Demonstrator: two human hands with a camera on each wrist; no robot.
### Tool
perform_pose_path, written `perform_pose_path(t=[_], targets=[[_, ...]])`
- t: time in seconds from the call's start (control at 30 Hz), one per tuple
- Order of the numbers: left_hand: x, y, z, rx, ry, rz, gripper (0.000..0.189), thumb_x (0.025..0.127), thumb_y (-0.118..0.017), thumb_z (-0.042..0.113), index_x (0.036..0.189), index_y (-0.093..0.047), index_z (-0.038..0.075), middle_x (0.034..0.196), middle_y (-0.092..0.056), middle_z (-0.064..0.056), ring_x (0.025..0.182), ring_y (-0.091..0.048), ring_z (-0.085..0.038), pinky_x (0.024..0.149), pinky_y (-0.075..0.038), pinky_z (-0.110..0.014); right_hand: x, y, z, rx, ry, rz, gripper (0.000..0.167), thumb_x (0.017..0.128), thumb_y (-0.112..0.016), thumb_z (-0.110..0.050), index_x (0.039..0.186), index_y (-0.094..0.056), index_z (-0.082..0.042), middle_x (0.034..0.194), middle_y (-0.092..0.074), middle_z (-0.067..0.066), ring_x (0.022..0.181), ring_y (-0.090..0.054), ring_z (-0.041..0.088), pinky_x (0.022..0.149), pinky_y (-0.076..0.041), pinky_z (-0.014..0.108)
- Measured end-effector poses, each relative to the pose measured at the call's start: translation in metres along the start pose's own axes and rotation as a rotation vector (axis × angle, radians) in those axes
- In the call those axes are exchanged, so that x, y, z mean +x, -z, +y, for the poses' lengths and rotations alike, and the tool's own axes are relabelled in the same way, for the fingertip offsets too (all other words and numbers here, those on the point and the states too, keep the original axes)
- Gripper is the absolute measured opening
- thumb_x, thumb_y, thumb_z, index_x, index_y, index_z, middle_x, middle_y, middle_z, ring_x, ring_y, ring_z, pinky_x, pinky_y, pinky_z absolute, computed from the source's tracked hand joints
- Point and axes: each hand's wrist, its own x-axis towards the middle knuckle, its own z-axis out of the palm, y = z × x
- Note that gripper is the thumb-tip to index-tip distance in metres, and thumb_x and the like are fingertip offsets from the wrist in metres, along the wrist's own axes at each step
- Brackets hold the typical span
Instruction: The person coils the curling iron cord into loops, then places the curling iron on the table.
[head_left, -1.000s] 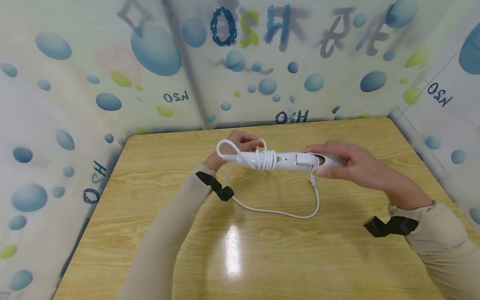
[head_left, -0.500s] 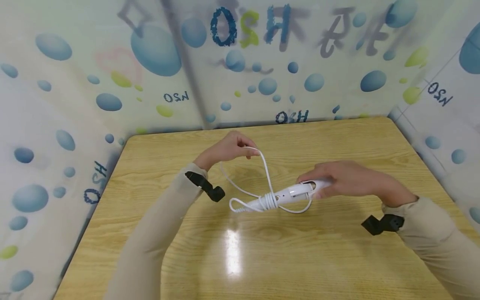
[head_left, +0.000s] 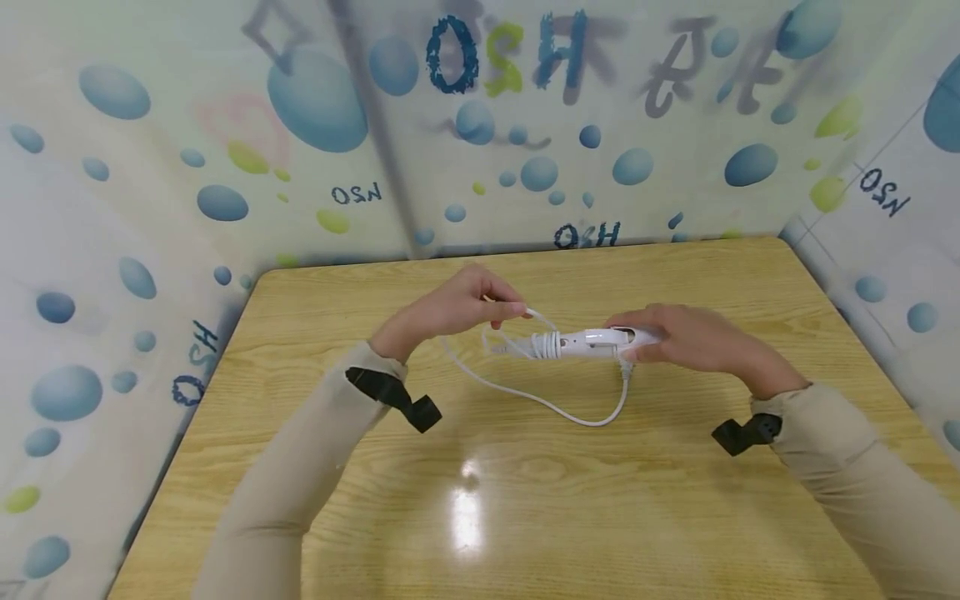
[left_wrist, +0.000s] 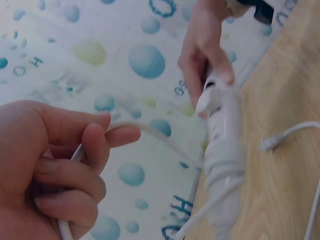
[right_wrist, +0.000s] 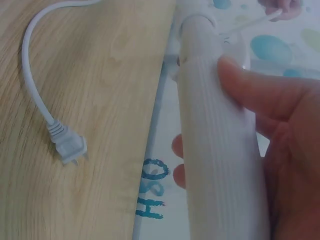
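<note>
A white hair straightener (head_left: 588,343) is held level above the table, with its white cord wound in several turns round the handle. My right hand (head_left: 690,337) grips its ribbed end (right_wrist: 215,140), thumb on one side and fingers on the other. To its left, my left hand (head_left: 468,304) pinches a stretch of the cord (left_wrist: 165,141) between thumb and fingers; more of the cord runs through its curled fingers. A loose length hangs in a loop below, and the two-pin plug (right_wrist: 70,145) is at its end, beneath the straightener.
The wooden table (head_left: 562,517) spreads beneath both hands. Behind it and at its sides hangs a pale sheet (head_left: 525,125) printed with blue and green drops. Black wrist cameras sit on both sleeves.
My left hand has drawn a stretch of cord away from the handle. The straightener dipped and tilted half a second ago and is now higher and level again, still in my right hand.
</note>
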Motion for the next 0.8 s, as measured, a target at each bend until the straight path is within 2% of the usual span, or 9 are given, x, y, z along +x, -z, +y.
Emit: perform_pose_path(t=[0.1, 0.23, 0.37, 0.5, 0.57, 0.63, 0.8], targets=[[0.000, -0.009, 0.008, -0.011, -0.006, 0.025, 0.019, 0.092, -0.055, 0.008, 0.095, -0.071, -0.002, 0.061, -0.054, -0.004, 0.047, -0.029, -0.013, 0.049, -0.027, -0.025, 0.003, -0.001, -0.003, -0.012, -0.021, 0.038, 0.052, 0.087, -0.060, -0.043, 0.133, -0.052, -0.020, 0.112, -0.057, 0.012, 0.085, -0.052, 0.021, 0.065, -0.040, 0.037], [0.002, -0.020, 0.012, -0.026, 0.027, 0.102, 0.021, 0.093, -0.054, 0.008, 0.100, -0.069, -0.005, 0.061, -0.055, -0.005, 0.049, -0.035, -0.013, 0.047, -0.027, -0.025, 0.009, -0.005, -0.008, -0.052, -0.018, 0.066, 0.049, 0.086, -0.063, -0.038, 0.131, -0.054, -0.022, 0.099, -0.058, 0.007, 0.071, -0.047, 0.017, 0.057, -0.036, 0.031], [0.005, -0.026, 0.014, -0.058, 0.135, 0.189, 0.023, 0.094, -0.054, 0.012, 0.103, -0.069, -0.002, 0.060, -0.055, -0.007, 0.048, -0.035, -0.014, 0.046, -0.027, -0.025, 0.016, -0.010, -0.012, -0.156, 0.034, 0.065, 0.048, 0.084, -0.066, -0.034, 0.130, -0.055, -0.024, 0.087, -0.056, 0.004, 0.061, -0.044, 0.014, 0.050, -0.032, 0.030], [0.010, -0.029, 0.013, -0.088, 0.237, 0.253, 0.023, 0.094, -0.054, 0.016, 0.101, -0.071, 0.001, 0.059, -0.052, -0.005, 0.047, -0.030, -0.013, 0.046, -0.026, -0.025, 0.019, -0.013, -0.016, -0.232, 0.086, 0.072, 0.048, 0.083, -0.068, -0.033, 0.129, -0.056, -0.024, 0.088, -0.057, 0.005, 0.061, -0.046, 0.014, 0.050, -0.031, 0.030], [0.010, -0.029, 0.012, -0.095, 0.257, 0.281, 0.023, 0.093, -0.055, 0.016, 0.099, -0.071, 0.002, 0.059, -0.053, -0.004, 0.048, -0.032, -0.012, 0.047, -0.027, -0.025, 0.019, -0.014, -0.017, -0.222, 0.085, 0.068, 0.048, 0.083, -0.067, -0.034, 0.129, -0.056, -0.023, 0.089, -0.058, 0.006, 0.062, -0.047, 0.015, 0.050, -0.031, 0.030], [0.009, -0.029, 0.012, -0.113, 0.260, 0.308, 0.022, 0.093, -0.056, 0.015, 0.098, -0.071, 0.001, 0.059, -0.053, -0.004, 0.050, -0.035, -0.012, 0.048, -0.028, -0.024, 0.019, -0.013, -0.016, -0.183, 0.045, 0.067, 0.048, 0.085, -0.065, -0.036, 0.130, -0.054, -0.023, 0.092, -0.058, 0.007, 0.065, -0.048, 0.016, 0.051, -0.033, 0.030], [0.001, -0.034, 0.017, -0.170, 0.218, 0.328, 0.021, 0.091, -0.059, 0.013, 0.099, -0.070, -0.003, 0.058, -0.055, -0.003, 0.049, -0.036, -0.012, 0.046, -0.026, -0.024, 0.020, -0.010, -0.005, -0.020, -0.083, 0.126, 0.051, 0.089, -0.058, -0.040, 0.135, -0.048, -0.022, 0.112, -0.057, 0.015, 0.081, -0.051, 0.024, 0.059, -0.038, 0.036]])
